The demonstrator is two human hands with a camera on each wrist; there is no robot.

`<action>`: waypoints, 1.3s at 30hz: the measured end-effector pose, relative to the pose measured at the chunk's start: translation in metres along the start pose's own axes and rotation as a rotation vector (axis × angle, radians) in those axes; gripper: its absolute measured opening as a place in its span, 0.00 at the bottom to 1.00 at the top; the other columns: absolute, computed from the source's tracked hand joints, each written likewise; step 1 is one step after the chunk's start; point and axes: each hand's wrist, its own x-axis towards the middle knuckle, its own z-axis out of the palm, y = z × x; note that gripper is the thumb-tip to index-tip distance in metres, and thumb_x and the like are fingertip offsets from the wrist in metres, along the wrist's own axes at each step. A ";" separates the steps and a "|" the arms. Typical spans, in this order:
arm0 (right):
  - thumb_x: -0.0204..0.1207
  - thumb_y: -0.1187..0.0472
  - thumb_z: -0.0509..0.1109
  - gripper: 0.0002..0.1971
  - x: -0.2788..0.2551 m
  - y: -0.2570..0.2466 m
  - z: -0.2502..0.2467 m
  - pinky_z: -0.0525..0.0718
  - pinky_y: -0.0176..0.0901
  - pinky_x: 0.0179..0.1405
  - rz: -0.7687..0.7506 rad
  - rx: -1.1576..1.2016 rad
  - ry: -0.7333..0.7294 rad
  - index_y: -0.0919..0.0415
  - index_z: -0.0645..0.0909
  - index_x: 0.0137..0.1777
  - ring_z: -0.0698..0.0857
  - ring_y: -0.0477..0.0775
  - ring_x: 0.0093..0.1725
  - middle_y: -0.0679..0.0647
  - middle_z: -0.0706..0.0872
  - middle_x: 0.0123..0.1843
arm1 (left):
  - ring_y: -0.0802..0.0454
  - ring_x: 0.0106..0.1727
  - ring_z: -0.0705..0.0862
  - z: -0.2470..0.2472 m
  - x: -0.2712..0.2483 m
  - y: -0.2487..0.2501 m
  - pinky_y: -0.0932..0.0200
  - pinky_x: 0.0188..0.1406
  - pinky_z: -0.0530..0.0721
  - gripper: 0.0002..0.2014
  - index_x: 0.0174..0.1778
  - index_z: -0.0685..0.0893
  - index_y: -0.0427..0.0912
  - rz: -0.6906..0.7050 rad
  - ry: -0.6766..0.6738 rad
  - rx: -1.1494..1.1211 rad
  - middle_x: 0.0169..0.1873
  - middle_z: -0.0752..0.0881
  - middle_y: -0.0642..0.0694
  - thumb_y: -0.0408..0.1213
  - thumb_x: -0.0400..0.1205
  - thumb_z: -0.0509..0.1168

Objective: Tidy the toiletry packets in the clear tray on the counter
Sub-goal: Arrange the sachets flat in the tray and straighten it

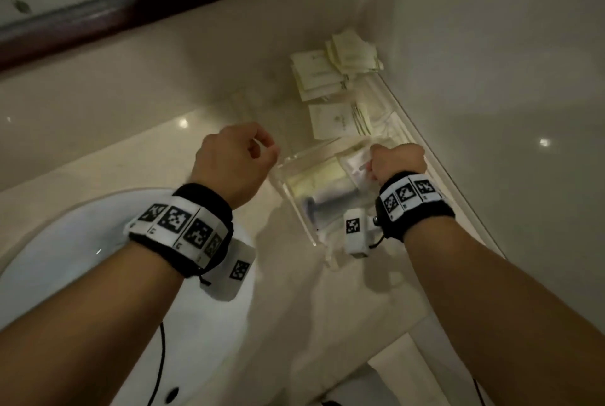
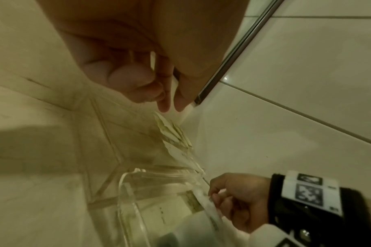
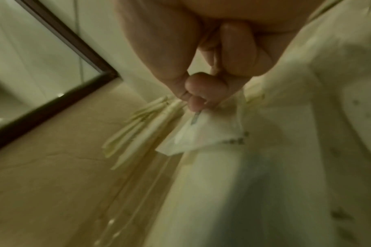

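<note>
Only right wrist view shows right hand [image 3: 201,78] fingers [image 3: 194,104] pinching a white packet [image 3: 203,133]; left hand [image 1: 234,160] curled, empty. Clear tray [image 1: 296,209] holds packets.

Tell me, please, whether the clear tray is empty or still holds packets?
Still holds packets: several lie inside the clear tray, and the right hand pinches one packet over it.

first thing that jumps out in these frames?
The right hand pinching a translucent plastic packet over the near end of the clear tray. Next, the cream packets fanned in loose piles at the tray's far end, and the left hand curled over the counter, apparently empty.
</note>
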 end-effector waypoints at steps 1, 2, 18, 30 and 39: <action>0.55 0.48 0.66 0.21 0.008 0.001 0.002 0.92 0.50 0.44 0.019 0.007 -0.003 0.62 0.90 0.39 0.91 0.61 0.39 0.58 0.93 0.40 | 0.55 0.38 0.83 0.000 0.002 0.003 0.58 0.40 0.78 0.05 0.42 0.86 0.55 -0.007 -0.004 0.017 0.31 0.84 0.55 0.49 0.80 0.69; 0.56 0.49 0.67 0.20 0.013 0.001 0.003 0.91 0.48 0.43 0.032 0.020 0.003 0.63 0.89 0.41 0.91 0.61 0.39 0.58 0.93 0.41 | 0.55 0.38 0.83 0.001 0.005 0.007 0.58 0.40 0.79 0.05 0.42 0.87 0.54 -0.011 -0.006 0.030 0.31 0.84 0.55 0.49 0.80 0.68; 0.68 0.55 0.74 0.06 0.031 -0.039 -0.007 0.89 0.52 0.47 -0.346 0.076 0.018 0.53 0.85 0.32 0.89 0.61 0.42 0.51 0.90 0.34 | 0.52 0.49 0.81 0.050 0.095 0.062 0.61 0.46 0.72 0.09 0.54 0.87 0.54 0.064 0.086 0.000 0.57 0.82 0.51 0.49 0.81 0.68; 0.76 0.51 0.73 0.17 0.087 -0.133 0.011 0.83 0.43 0.55 -0.645 -0.218 -0.165 0.50 0.82 0.65 0.86 0.57 0.60 0.52 0.86 0.64 | 0.47 0.64 0.82 0.065 0.143 0.072 0.52 0.58 0.79 0.21 0.69 0.81 0.59 -0.046 0.047 0.113 0.69 0.78 0.55 0.50 0.80 0.72; 0.72 0.49 0.77 0.09 0.092 -0.132 0.016 0.87 0.40 0.51 -0.655 -0.242 -0.079 0.48 0.90 0.50 0.90 0.52 0.50 0.49 0.92 0.52 | 0.46 0.51 0.86 0.058 0.151 0.074 0.58 0.44 0.77 0.05 0.46 0.90 0.59 -0.100 0.059 0.114 0.54 0.88 0.53 0.47 0.82 0.68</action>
